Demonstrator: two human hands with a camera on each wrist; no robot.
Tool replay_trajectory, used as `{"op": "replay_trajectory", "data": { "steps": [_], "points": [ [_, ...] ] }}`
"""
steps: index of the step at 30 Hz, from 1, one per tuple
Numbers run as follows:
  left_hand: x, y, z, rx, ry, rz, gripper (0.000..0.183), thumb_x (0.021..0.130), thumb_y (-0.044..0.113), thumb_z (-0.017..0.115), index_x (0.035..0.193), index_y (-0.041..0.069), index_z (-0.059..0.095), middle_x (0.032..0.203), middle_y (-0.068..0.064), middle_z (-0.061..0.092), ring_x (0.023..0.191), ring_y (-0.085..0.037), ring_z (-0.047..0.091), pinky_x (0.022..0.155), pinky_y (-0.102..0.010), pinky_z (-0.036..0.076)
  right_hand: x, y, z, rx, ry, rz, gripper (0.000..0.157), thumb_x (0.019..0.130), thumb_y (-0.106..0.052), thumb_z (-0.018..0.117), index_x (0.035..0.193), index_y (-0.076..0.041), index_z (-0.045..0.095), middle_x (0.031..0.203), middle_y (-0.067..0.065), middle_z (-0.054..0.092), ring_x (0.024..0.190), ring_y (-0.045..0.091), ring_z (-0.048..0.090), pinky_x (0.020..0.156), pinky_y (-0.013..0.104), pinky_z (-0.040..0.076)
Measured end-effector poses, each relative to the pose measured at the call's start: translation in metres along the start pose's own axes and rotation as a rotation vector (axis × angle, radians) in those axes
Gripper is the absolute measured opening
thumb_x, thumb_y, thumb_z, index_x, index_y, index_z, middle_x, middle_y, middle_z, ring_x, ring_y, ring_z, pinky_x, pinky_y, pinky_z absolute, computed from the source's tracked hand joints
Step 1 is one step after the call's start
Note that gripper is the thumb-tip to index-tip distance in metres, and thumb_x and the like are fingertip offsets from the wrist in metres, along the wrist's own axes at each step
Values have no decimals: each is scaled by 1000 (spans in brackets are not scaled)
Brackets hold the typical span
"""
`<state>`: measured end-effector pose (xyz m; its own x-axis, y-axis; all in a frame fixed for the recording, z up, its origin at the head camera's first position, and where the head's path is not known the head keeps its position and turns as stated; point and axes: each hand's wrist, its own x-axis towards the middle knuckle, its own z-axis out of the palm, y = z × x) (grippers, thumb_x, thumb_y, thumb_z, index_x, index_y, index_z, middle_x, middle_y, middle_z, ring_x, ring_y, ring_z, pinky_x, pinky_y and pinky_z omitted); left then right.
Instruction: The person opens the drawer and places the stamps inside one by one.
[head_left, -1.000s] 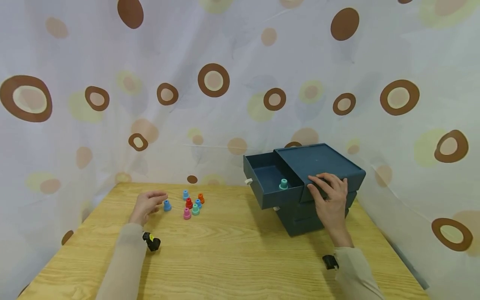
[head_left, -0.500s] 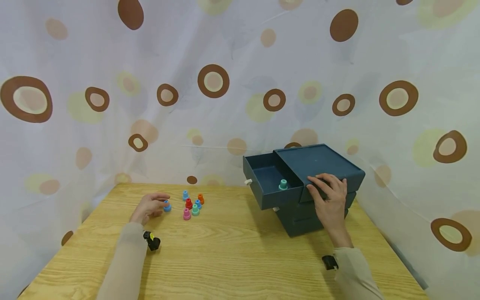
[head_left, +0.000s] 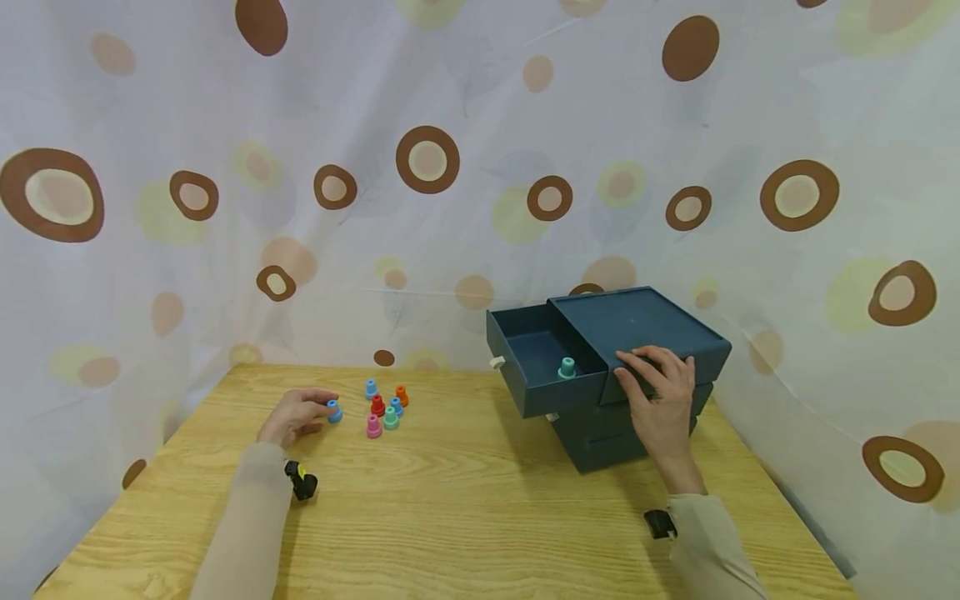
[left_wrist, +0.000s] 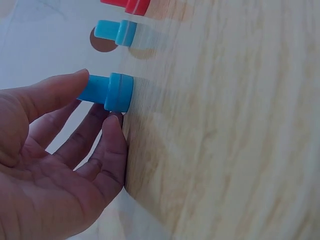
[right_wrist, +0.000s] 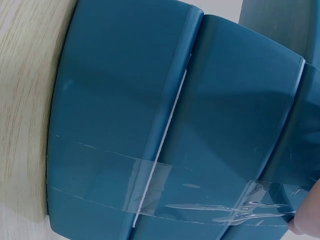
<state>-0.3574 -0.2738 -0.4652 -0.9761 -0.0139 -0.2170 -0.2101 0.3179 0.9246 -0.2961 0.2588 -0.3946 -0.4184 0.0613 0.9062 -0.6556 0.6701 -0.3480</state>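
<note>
My left hand [head_left: 295,414] is low over the table at the left, thumb and fingers around a small blue stepped plastic peg [head_left: 334,412]. In the left wrist view the thumb lies against the narrow top of that blue peg [left_wrist: 95,89], with fingers behind it; its wide base is at the tabletop. My right hand [head_left: 663,400] rests on the near top edge of a dark blue drawer cabinet [head_left: 637,321]. The cabinet's top drawer [head_left: 517,379] is pulled out to the left, and a teal peg [head_left: 567,368] stands inside it. The right wrist view shows the cabinet side [right_wrist: 125,90] close up.
Right of the left hand stand several more pegs: a blue peg [head_left: 371,389], a red peg [head_left: 377,406], an orange peg [head_left: 402,396], a pink peg [head_left: 373,427] and a mint peg [head_left: 391,418]. Clear tape [right_wrist: 200,200] crosses the cabinet side. A patterned curtain [head_left: 480,167] hangs behind the table.
The left hand has moved slightly right, and its thumb and fingers have come around the blue peg. The right hand, cabinet and drawer have stayed put.
</note>
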Motion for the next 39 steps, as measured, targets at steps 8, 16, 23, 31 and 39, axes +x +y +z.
{"op": "replay_trajectory", "data": {
  "steps": [8,16,23,31,39],
  "points": [
    [1,1,2,21,25,-3,46,94,12,66,137,-2,54,142,-20,49,95,-12,58,79,-28,53,-1,1,0,7,8,-2,22,87,-17,74,106,-5,76,110,20,63,119,32,49,116,66,3],
    [-1,4,2,23,31,-7,47,93,14,68,136,-1,55,138,-19,51,93,-14,56,79,-30,52,-2,0,-1,1,1,4,22,85,-12,75,106,-5,76,111,20,63,118,34,49,116,66,3],
    [-3,10,1,31,-6,39,50,96,18,64,139,-3,50,135,-18,56,105,-19,61,94,-39,52,-3,1,-2,0,-3,13,22,85,-11,75,106,-5,76,111,20,63,119,34,49,116,67,3],
    [-7,26,3,47,-31,114,50,98,21,61,139,-5,48,137,-21,55,109,-20,63,102,-48,48,-2,0,-1,-7,0,16,22,85,-12,75,107,-5,76,111,19,63,118,35,49,116,66,3],
    [-16,46,15,117,-37,231,43,101,21,55,138,-2,51,136,-25,55,119,-36,59,100,-50,49,0,1,-1,-15,3,5,22,86,-12,75,107,-5,76,111,19,63,118,34,49,117,65,3]
  ]
}}
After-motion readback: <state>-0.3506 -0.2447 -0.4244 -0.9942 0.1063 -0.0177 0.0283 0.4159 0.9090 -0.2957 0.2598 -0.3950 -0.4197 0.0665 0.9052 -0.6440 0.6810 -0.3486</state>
